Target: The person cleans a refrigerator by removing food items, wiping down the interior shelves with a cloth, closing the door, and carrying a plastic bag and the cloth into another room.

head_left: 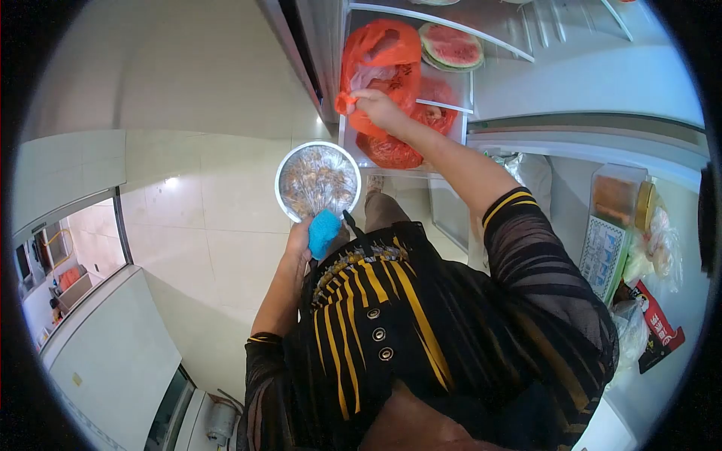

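In the head view, my left hand [299, 239] is closed around a bright blue cloth [323, 231] at the near rim of a white round bowl [280, 184]. Clear plastic wrap [320, 177] covers the bowl, and brownish food shows through it. My fingers under the rim are hidden. My right hand [376, 107] reaches into the fridge and grips the bunched edge of a red plastic bag [395, 75]. This bag sits in a pull-out drawer [353, 146]. Beneath it lies another red bag [387, 152], its contents unclear.
Cut watermelon [451, 46] is beside the red bags. The open fridge door [560, 210] on the right carries a clear food box [617, 195], plastic bags [662, 248] and a red-and-black packet [658, 327]. At left, a white cabinet [113, 361] rises from the tiled floor [203, 248].
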`<state>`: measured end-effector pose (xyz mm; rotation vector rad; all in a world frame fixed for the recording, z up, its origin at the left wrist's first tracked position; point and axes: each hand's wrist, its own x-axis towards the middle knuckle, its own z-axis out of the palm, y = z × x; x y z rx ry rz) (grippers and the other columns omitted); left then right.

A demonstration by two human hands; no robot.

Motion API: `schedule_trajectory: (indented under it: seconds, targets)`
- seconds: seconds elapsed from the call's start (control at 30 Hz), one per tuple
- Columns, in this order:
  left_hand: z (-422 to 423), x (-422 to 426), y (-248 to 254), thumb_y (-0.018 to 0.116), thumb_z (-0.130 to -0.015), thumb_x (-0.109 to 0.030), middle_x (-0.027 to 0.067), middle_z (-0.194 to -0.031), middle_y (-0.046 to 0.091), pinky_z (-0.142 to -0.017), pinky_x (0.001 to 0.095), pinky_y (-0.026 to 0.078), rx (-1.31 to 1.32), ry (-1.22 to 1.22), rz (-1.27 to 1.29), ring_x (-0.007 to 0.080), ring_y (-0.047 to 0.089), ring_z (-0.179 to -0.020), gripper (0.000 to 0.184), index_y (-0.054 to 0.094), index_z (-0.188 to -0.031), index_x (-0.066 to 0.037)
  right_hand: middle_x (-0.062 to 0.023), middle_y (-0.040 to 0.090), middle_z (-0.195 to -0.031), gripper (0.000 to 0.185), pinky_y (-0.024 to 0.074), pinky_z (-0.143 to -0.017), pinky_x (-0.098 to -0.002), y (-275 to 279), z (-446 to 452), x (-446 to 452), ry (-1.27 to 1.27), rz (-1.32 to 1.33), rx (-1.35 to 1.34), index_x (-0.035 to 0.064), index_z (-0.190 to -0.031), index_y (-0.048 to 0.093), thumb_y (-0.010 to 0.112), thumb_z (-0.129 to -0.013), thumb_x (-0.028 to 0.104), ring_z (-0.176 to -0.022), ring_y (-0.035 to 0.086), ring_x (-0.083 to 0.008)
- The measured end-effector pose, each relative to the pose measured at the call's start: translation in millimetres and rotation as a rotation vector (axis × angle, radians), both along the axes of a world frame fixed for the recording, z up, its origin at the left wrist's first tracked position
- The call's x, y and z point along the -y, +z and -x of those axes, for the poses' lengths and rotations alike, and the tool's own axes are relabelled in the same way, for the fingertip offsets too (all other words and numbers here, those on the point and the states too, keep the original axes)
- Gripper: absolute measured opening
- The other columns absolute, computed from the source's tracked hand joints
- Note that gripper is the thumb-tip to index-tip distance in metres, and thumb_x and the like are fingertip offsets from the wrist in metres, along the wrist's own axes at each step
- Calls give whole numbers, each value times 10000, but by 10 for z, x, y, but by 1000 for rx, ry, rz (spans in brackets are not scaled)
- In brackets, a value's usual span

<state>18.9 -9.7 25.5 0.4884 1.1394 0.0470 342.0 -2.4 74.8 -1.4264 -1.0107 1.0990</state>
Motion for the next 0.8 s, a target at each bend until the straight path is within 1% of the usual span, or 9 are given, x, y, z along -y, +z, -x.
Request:
schedule_trajectory:
  seconds: [0.1, 0.27, 0.3, 0.37, 0.4, 0.5, 0.57, 0.67, 0.8]
  targets:
    - [42, -86, 79, 459, -793, -159, 141, -844, 595, -619, 344, 508, -43, -58, -76, 230, 604, -685, 308, 502, -1019, 46, -30, 576, -761, 181, 417, -695, -257, 307, -28, -32, 44, 25, 32, 20, -779, 569, 401, -780, 87, -737, 534, -134]
    - [28, -298, 345, 514, -704, -143, 100, -769, 580, -595, 293, 467, -53, -323, -314, 172, 562, -665, 324, 523, -966, 47, -63, 618, -934, 267, 425, -777, -280, 444, -162, 192, 203, 222, 661, 48, -1017, 565, 500, -793, 178, -891, 554, -152]
    - [-39, -333, 410, 514, -704, -143, 100, -769, 580, -595, 293, 467, -53, -318, -312, 172, 562, -665, 324, 523, -966, 47, -63, 618, -934, 267, 425, -777, -280, 425, -163, 213, 209, 222, 661, 48, -1017, 565, 500, -793, 178, -891, 554, -152]
    - [-216, -484, 673, 521, -694, -149, 83, -763, 582, -599, 286, 451, -81, -701, -420, 158, 544, -653, 344, 522, -986, 33, -60, 603, -959, 340, 401, -802, -278, 346, -181, 216, 243, 376, 192, 38, -1095, 536, 537, -796, 198, -869, 547, -160]
    - [-314, -523, 740, 513, -704, -154, 76, -751, 584, -617, 284, 446, -100, -835, -507, 158, 541, -649, 365, 504, -1028, 14, -60, 603, -959, 340, 401, -802, -278, 264, -189, 221, 247, 373, 191, 38, -1095, 536, 537, -796, 198, -869, 547, -160]
    - [-621, -587, 990, 506, -673, -128, 91, -789, 581, -653, 284, 447, 88, -964, -734, 167, 546, -712, 320, 536, -951, 29, -99, 576, -1091, 446, 414, -813, -311, 89, -241, 169, 713, 366, 241, 22, -1148, 501, 599, -767, 232, -954, 532, -166]
    - [-834, -657, 1144, 511, -673, -127, 87, -803, 579, -675, 287, 448, 108, -1009, -710, 164, 540, -733, 327, 529, -968, 14, -105, 551, -1136, 454, 404, -830, -310, 163, -339, 98, 1150, 464, 400, -22, -1129, 499, 608, -764, 225, -985, 512, -179]
    - [-1057, -749, 1149, 513, -679, -114, 82, -830, 576, -707, 287, 449, 249, -1040, -767, 156, 536, -758, 355, 508, -1011, 12, -101, 559, -1118, 444, 402, -838, -316, 261, -484, 173, 992, 556, 124, -22, -1125, 502, 608, -766, 218, -989, 504, -188]
    - [-1338, -841, 970, 503, -683, -97, 73, -891, 573, -764, 277, 436, 321, -1103, -763, 149, 526, -820, 383, 499, -1048, 15, -106, 553, -1115, 448, 403, -849, -319, -179, -892, 206, 1051, 415, 208, -15, -1142, 493, 600, -778, 224, -1003, 488, -173]
